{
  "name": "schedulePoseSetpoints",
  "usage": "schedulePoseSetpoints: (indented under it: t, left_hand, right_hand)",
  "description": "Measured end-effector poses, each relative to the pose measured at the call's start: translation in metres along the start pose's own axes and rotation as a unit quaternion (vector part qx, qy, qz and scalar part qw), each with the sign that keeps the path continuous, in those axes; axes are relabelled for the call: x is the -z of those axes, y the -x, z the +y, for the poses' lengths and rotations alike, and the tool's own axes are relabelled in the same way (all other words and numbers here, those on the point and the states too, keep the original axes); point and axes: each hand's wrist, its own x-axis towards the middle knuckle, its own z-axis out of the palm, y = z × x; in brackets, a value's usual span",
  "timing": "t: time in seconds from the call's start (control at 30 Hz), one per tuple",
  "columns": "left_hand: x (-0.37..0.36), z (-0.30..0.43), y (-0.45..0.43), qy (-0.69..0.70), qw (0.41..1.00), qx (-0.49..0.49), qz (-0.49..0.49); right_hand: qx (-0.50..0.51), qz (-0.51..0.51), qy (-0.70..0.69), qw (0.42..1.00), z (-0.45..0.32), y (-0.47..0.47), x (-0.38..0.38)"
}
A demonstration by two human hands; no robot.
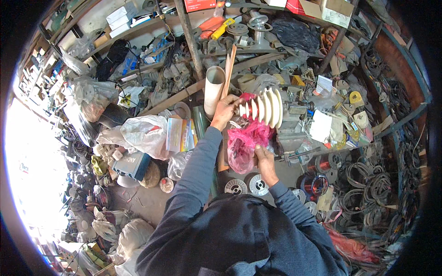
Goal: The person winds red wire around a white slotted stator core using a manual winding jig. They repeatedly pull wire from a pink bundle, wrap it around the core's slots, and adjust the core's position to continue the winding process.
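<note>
A stepped coil-winding former (271,108) with several cream discs lies on its side over the bench, its narrow end toward the left. Reddish wire or material shows between its smaller discs. The fingers of my left hand (226,108) close around that narrow end; the fingertips are partly hidden. A crumpled pink plastic bag (241,150) hangs below the former, and some pink shows behind it too. My right hand (266,165) pinches the bag's right edge, thumb uppermost. What the bag holds is hard to make out.
A cardboard tube (212,89) and wooden strips (229,72) stand beyond my left hand. Right of the former is a metal machine (293,124) on the cluttered bench. Wire spools (259,184) sit below. White bags (145,134) and a blue box (132,165) crowd the left.
</note>
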Motion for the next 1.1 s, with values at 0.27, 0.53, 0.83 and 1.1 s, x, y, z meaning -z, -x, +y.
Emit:
schedulePoseSetpoints:
  t: [0.27,0.53,0.83,1.1]
  left_hand:
    - [-0.002,-0.013,0.059,0.096,0.988,-0.031,-0.119]
    - [-0.015,0.005,0.014,0.095,0.979,-0.105,0.146]
    - [-0.005,-0.023,0.033,0.091,0.992,0.072,-0.043]
    - [-0.01,0.008,0.05,0.004,0.998,-0.055,-0.038]
  right_hand:
    - [-0.01,0.017,0.009,1.0,0.008,-0.003,0.001]
    - [-0.089,0.01,0.007,0.996,0.004,-0.001,0.001]
    - [-0.089,0.01,0.019,0.996,0.001,0.001,0.002]
    - [-0.005,-0.002,0.01,1.0,0.005,-0.005,0.002]
